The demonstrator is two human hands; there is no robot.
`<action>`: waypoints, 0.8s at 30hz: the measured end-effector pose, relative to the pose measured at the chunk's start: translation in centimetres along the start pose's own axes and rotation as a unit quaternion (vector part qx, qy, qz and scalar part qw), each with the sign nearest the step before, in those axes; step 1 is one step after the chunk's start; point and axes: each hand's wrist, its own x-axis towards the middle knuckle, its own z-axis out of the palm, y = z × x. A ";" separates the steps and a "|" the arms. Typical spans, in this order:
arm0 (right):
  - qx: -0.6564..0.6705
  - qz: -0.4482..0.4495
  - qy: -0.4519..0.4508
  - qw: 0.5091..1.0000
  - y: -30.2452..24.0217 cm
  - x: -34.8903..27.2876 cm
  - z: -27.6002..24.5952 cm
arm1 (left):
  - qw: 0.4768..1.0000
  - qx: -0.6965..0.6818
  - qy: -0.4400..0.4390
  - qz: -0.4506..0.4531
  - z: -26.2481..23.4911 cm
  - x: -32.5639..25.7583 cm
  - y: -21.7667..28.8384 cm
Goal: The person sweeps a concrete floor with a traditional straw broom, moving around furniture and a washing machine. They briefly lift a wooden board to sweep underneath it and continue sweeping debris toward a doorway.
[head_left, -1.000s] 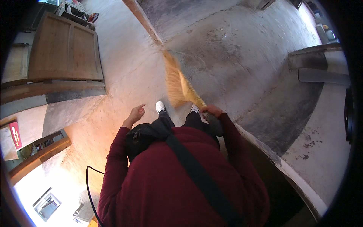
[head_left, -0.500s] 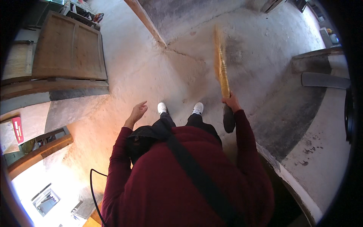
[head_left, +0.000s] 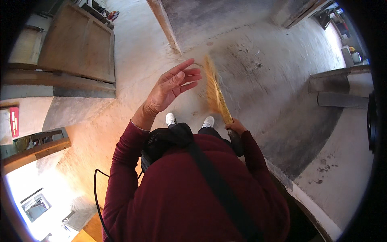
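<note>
My right hand [head_left: 237, 126] is wrapped round the handle of a straw hand broom [head_left: 218, 94]. The broom's yellow bristles point away from me and fan toward the left, slightly smeared by motion. Its dark handle end sticks out behind the hand, close to my body. My left hand [head_left: 172, 86] is raised with its fingers stretched and apart, holding nothing. Its fingertips are near the bristles, but I cannot tell from this view whether they touch.
Scattered debris [head_left: 258, 63] lies on the pale concrete floor [head_left: 133, 60] ahead. A wooden cabinet [head_left: 76, 44] stands at the left, and a wooden post edge [head_left: 164, 26] juts in at the top. A low ledge [head_left: 338, 72] is on the right. A black cable [head_left: 96, 193] hangs by my left arm.
My left hand has risen and moved forward and right, toward the bristles. The right hand has drawn the broom nearer and leftward, its tip now tilted left. Floor debris has come into clearer view.
</note>
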 end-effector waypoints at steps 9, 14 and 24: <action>-0.033 0.024 -0.019 0.999 -0.8 -0.4 0.7 | 0.980 -0.177 0.069 0.062 2.0 -2.0 1.3; -0.104 0.008 0.018 0.994 4.1 3.6 -1.2 | 0.973 -0.206 0.065 0.079 1.6 -2.4 1.4; -0.030 0.027 -0.002 0.999 2.5 2.1 -0.1 | 0.975 -0.199 0.050 0.080 1.7 -2.7 2.1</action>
